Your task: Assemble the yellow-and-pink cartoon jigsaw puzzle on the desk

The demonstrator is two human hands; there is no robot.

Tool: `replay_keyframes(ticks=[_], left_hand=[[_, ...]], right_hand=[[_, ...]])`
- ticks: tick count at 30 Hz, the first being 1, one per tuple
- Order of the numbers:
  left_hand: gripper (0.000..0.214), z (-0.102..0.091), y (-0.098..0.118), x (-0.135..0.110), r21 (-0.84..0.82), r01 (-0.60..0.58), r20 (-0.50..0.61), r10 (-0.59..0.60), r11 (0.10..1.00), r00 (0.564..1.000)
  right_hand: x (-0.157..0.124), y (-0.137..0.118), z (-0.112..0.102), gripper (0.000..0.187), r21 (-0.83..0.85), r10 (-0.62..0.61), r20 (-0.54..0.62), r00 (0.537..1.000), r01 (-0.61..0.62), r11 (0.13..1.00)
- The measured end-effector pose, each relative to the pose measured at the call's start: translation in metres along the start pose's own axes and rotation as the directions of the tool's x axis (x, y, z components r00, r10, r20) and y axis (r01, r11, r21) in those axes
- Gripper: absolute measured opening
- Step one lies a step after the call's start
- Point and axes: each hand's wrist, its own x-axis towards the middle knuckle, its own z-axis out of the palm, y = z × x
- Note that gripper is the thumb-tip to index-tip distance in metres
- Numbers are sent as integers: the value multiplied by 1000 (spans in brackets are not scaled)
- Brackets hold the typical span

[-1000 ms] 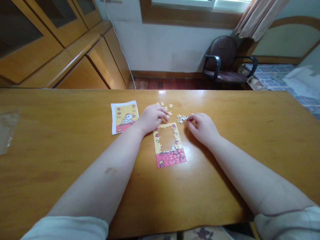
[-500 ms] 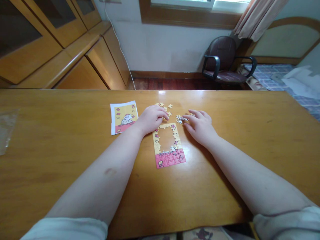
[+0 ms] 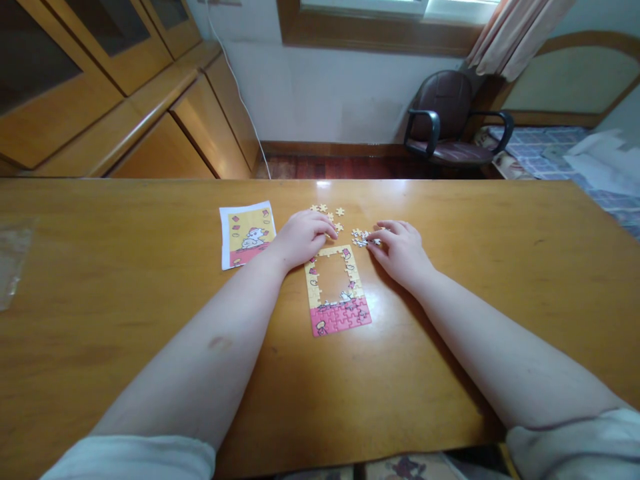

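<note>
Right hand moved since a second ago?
Yes: the right hand has shifted slightly left, toward the partly built puzzle, which lies where it was on the table.

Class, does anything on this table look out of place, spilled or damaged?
Nothing looks spilled or damaged. The jigsaw puzzle has a hole in its middle, but loose pieces lie beyond it. Only the clear plastic seems stray, far left on the table, away from them.

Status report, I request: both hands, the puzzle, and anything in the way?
Left hand beside loose yellow pieces; right hand at whitish pieces, grip unclear. Puzzle part-joined, gap in its middle. Left hand hides its upper left corner.
</note>
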Motion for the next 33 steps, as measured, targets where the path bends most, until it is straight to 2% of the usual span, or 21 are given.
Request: replay_keyframes(ticks=[17,26,33], left_hand=[[32,-1,2,0,-10,6,0,-6,1000,1000],[32,-3,5,1,-11,22,7,-22,1000,1000],[32,-2,4,0,-13,22,3,-22,1000,1000]], right_hand=[[5,4,1,5,119,24,45,999,-29,992],[5,3,-1,4,127,2,33,999,-6,992],[4,-3,-8,9,181,-14,86,996,-2,984]])
